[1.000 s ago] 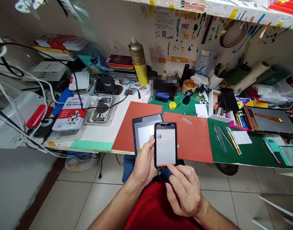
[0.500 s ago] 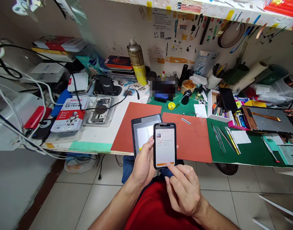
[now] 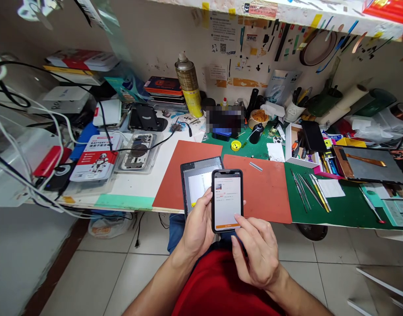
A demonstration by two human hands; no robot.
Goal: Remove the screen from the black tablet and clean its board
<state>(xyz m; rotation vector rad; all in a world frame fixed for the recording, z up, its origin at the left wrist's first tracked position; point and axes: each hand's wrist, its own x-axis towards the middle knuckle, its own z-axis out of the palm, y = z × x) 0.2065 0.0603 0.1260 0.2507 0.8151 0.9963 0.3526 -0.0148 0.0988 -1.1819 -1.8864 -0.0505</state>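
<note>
My left hand [image 3: 197, 226] is wrapped round a black-framed smartphone [image 3: 227, 197], holding it upright in front of the bench edge. Its lit screen shows a mostly white page with an orange bar at the bottom. My right hand [image 3: 258, 250] has its index fingertip over the lower right of that screen; whether it touches the glass I cannot tell. The other fingers are loosely bent, with nothing in them. Behind the phone, partly covered by it, a tablet-sized device [image 3: 195, 179] with a dark border lies on a reddish-brown mat [image 3: 175, 175].
Tweezers and slim tools [image 3: 308, 191] lie on the green mat [image 3: 277, 206] to the right. A spray can [image 3: 189, 85] stands at the back. On the left are an opened phone [image 3: 138, 151], a red-and-white battery box [image 3: 98, 158] and loose cables. A shelf [image 3: 287, 11] overhangs the bench.
My right hand has shifted slightly up and to the right, its index fingertip moving from the orange bar to a spot above it. The phone stays in my left hand, almost still.
</note>
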